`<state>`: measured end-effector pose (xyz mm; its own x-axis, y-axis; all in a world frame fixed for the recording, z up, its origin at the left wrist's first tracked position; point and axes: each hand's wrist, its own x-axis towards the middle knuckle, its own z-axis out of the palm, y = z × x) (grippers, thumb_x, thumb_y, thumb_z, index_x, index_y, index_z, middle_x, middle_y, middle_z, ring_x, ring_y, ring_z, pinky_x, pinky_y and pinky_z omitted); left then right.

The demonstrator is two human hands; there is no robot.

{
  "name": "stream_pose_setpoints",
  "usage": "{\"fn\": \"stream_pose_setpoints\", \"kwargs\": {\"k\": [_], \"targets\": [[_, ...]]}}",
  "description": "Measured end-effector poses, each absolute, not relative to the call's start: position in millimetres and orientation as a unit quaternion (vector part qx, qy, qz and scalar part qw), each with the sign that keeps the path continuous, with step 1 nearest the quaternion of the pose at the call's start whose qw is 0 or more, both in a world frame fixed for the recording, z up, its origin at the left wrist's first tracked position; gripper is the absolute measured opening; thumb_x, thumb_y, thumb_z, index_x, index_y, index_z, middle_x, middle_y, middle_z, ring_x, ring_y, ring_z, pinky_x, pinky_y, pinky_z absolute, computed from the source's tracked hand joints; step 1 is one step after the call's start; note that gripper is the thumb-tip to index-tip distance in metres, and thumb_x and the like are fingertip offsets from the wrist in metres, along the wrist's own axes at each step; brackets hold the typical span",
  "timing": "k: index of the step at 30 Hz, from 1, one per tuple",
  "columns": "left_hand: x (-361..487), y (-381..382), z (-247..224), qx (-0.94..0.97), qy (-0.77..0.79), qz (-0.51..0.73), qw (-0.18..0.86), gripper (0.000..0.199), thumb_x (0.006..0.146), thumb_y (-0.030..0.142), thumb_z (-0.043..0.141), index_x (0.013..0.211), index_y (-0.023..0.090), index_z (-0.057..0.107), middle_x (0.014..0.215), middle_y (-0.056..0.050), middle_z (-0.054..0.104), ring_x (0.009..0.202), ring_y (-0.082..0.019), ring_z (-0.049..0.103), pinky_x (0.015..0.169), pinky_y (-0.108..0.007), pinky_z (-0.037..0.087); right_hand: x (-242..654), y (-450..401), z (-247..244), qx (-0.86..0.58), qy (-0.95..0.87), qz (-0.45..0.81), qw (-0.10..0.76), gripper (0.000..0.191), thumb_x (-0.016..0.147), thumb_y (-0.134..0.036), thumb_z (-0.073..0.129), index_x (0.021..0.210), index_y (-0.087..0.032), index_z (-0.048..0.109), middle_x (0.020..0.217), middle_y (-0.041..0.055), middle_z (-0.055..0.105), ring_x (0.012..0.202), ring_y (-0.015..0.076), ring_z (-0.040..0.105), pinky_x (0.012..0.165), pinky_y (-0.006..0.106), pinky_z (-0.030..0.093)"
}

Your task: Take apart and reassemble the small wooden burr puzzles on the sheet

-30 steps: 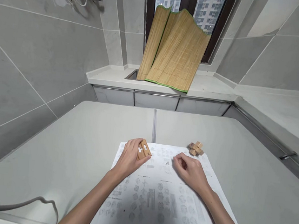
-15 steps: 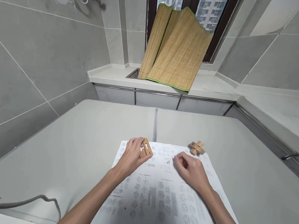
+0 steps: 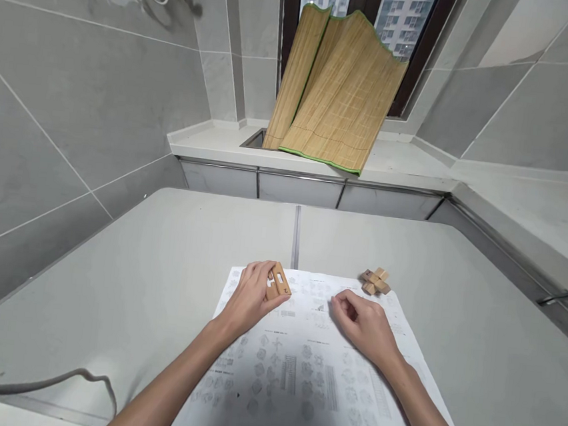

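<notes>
My left hand (image 3: 252, 296) is closed around a light-wood puzzle block (image 3: 280, 279) with a slot cut through it and a small dark mark near one corner. My thumb runs along its near edge, and the fingers cover its left part. Resting on the printed sheet (image 3: 296, 348), my right hand (image 3: 363, 320) is curled into a loose fist with nothing visible in it. Just beyond that hand, an assembled wooden burr puzzle (image 3: 375, 281) of crossed sticks sits at the sheet's far right corner. Small puzzle drawings and lines of text cover the sheet.
The white table (image 3: 180, 243) has a seam strip down its middle. A grey cable (image 3: 47, 382) curves in at the lower left. Past the far edge, a folded bamboo mat (image 3: 343, 91) leans at the window over a white counter (image 3: 210, 140). Tiled walls stand on both sides.
Both hands, the block and the burr puzzle keep their places. The whole view has shifted only very slightly.
</notes>
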<state>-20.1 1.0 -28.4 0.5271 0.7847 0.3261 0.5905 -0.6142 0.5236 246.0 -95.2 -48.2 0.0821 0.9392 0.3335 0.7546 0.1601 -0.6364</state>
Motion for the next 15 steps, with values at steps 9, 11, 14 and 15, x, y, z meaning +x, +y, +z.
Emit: {"fn": "stream_pose_setpoints", "kwargs": {"k": [9,11,14,15], "targets": [[-20.7,2.0,-30.4,0.858,0.398,0.274,0.174,0.055,0.095,0.045,0.072,0.142,0.028,0.049,0.138,-0.011,0.061,0.131,-0.034,0.054,0.101,-0.049,0.053,244.8,-95.6,-45.8,-0.636,-0.665,0.125,0.37,0.03,0.102,-0.04,0.05,0.075,-0.025,0.052,0.059,-0.005,0.049,0.053,0.0144,0.046,0.055,0.027,0.038],[-20.6,2.0,-30.4,0.859,0.396,0.274,0.172,0.056,0.095,0.044,0.072,0.142,0.029,0.048,0.139,-0.01,0.06,0.131,-0.034,0.053,0.102,-0.049,0.052,244.7,-95.9,-45.7,-0.637,-0.665,0.127,0.369,0.03,0.102,-0.04,0.05,0.075,-0.025,0.052,0.059,-0.0051,0.049,0.053,0.0143,0.046,0.055,0.027,0.037],[-20.3,1.9,-30.1,0.86,0.399,0.267,0.174,0.056,0.095,0.043,0.071,0.143,0.028,0.046,0.141,-0.011,0.059,0.132,-0.034,0.052,0.104,-0.051,0.051,244.8,-96.3,-46.0,-0.636,-0.666,0.124,0.368,0.03,0.102,-0.039,0.05,0.075,-0.025,0.052,0.06,-0.0049,0.049,0.054,0.0145,0.046,0.056,0.027,0.037],[-20.3,1.8,-29.9,0.86,0.4,0.264,0.176,0.056,0.096,0.044,0.071,0.143,0.028,0.046,0.142,-0.011,0.059,0.133,-0.034,0.051,0.105,-0.051,0.05,244.9,-96.4,-46.2,-0.636,-0.667,0.124,0.369,0.03,0.102,-0.04,0.049,0.076,-0.025,0.052,0.06,-0.0047,0.049,0.054,0.0146,0.046,0.056,0.027,0.037]]}}
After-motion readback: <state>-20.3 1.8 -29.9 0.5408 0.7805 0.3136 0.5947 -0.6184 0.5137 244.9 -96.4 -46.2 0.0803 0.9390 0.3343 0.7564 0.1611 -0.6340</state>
